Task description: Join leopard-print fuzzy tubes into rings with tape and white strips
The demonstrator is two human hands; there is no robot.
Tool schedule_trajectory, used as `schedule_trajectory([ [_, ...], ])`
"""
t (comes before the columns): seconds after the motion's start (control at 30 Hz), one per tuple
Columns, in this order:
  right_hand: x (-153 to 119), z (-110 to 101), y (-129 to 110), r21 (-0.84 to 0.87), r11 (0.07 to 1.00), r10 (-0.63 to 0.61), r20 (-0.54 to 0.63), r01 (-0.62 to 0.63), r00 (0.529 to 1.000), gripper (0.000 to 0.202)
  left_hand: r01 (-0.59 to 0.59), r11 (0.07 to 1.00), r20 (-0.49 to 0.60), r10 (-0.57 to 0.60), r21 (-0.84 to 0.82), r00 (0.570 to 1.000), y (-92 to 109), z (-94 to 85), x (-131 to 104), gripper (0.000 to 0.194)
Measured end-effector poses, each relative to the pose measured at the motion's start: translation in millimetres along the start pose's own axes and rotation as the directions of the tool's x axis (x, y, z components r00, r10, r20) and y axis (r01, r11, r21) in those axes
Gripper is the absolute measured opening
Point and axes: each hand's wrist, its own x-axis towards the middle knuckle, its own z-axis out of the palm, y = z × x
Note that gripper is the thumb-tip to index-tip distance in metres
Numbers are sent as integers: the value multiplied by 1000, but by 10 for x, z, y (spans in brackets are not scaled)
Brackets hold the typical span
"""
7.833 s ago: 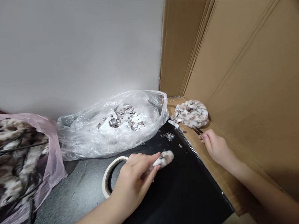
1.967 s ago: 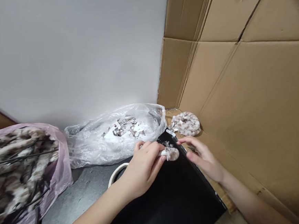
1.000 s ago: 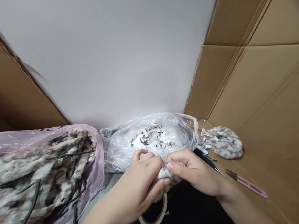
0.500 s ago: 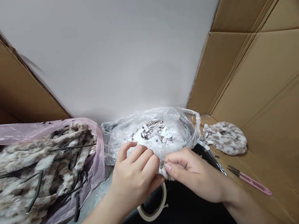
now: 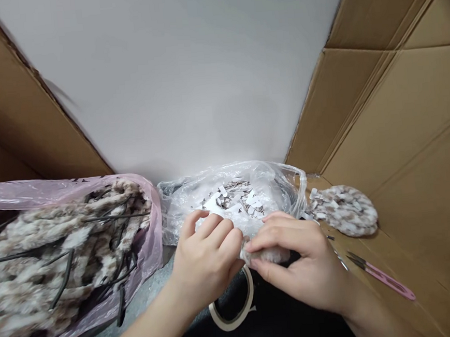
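Note:
A small piece of furry white-and-brown fabric [image 5: 275, 255] is held between my two hands, low in the middle of the view. My left hand [image 5: 211, 260] is closed with curled fingers at the piece's left end; its fingertips are hidden behind the hand. From the right, my right hand [image 5: 300, 253] pinches the same piece between thumb and fingers. Just below the hands is a roll of cream tape [image 5: 223, 325], its loose end sticking out on the right, against a black surface [image 5: 276, 320].
To the left, a pink plastic bag [image 5: 154, 236] holds furry strips with black cords [image 5: 64, 280]. Behind my hands, a clear bag [image 5: 182, 213] contains paper scraps [image 5: 253, 202]. At right lie a furry oval [image 5: 355, 213] with scraps and pink-handled snips [image 5: 389, 279] on cardboard [image 5: 426, 303].
My right hand has shifted its grip, with the fingers now reaching over the furry piece, and more of it shows. The whole view has moved slightly, so things appear farther right.

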Motion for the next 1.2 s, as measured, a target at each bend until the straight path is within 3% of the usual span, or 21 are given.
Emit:
schedule_trajectory([
  [0.27,-6,9,12,-64,997,36,-4,-36,999,25,5,995,74,3,-102,997,-12,22,-21,19],
  [0.53,3,4,44,-74,997,-14,19,15,1000,12,7,995,112,4,-103,994,-11,24,0,19],
  [1.0,5,-9,58,-140,988,-51,49,58,997,15,-11,1000,73,11,8,997,8,4,38,23],
  [1.2,6,-15,52,-139,988,-63,7,63,998,18,-12,1000,47,11,17,999,11,21,12,25],
])
